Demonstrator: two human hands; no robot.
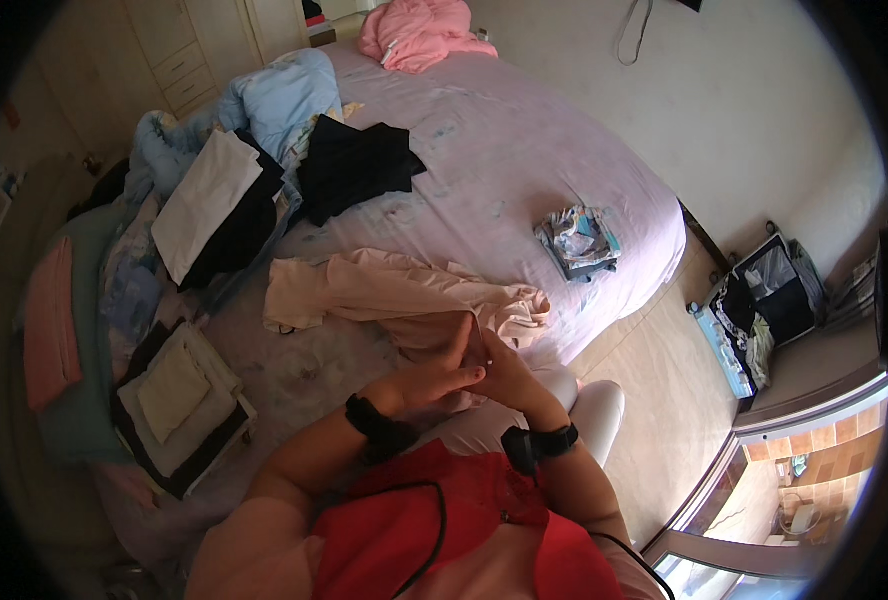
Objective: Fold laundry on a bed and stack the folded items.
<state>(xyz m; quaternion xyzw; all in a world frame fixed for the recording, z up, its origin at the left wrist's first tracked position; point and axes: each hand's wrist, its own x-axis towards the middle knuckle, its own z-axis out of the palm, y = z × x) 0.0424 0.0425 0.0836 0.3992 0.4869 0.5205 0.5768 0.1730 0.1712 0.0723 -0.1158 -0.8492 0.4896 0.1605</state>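
A pale pink long-sleeved garment point(399, 289) lies spread and creased on the bed in front of me. Its near edge rises to my two hands, which are close together over my lap. My left hand point(432, 375) grips the fabric, its thumb pointing right. Close beside it, my right hand point(510, 375) holds the same edge. The fingers partly hide the gripped cloth. Black bands circle both wrists.
Left lie a white folded cloth point(207, 202), black garments point(357, 169) and a stack of folded clothes point(177, 405). A small folded pile point(580, 241) sits right on the bed point(481, 165). An open suitcase point(759, 300) stands on the floor beyond.
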